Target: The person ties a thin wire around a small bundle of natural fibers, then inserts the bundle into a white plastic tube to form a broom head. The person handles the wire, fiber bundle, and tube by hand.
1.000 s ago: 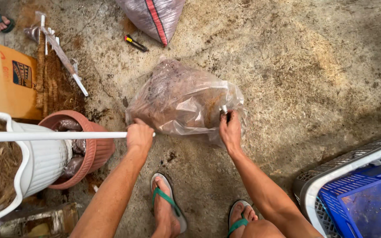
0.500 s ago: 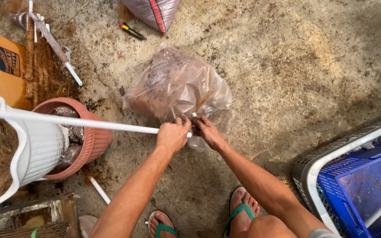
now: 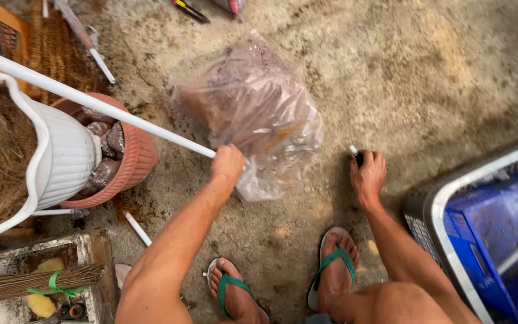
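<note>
Covering the ground, rough dirt-stained concrete floor [image 3: 427, 72] surrounds a clear plastic bag [image 3: 253, 108].

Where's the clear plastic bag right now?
In the head view, the clear plastic bag lies on the concrete floor at centre, right of the terracotta pot, with the left hand gripping its near edge.

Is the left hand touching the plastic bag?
Touching. The head view shows the left hand gripping the edge of the plastic bag, no gap between them.
</note>
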